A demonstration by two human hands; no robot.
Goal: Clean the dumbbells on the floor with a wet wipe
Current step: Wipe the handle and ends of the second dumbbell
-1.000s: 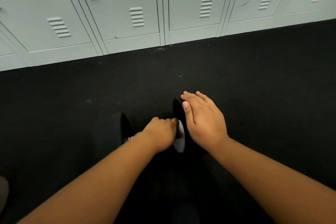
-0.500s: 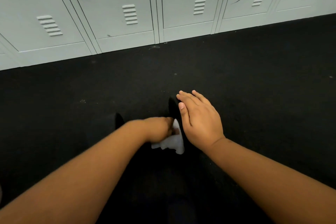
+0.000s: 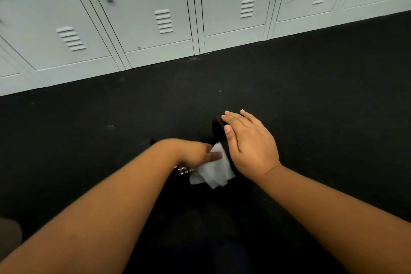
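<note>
Wipe (image 3: 212, 170) drawn lower by left hand (image 3: 189, 151) fingers pinching it, black dumbbell (image 3: 219, 131) barely discernible, right hand (image 3: 250, 142) flat on it

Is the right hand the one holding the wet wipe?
No, the left hand pinches the wet wipe against the dumbbell, while the right hand rests flat on the dumbbell's end.

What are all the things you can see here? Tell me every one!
dumbbell: one, black with a shiny metal handle, on the floor under the hands
wet wipe: one, white, crumpled, against the dumbbell between the hands
lockers: a row, pale grey, along the far wall, doors closed
floor: one, black, speckled
left hand: one, grips the wet wipe
right hand: one, fingers straight, rests on the dumbbell's black end
</note>
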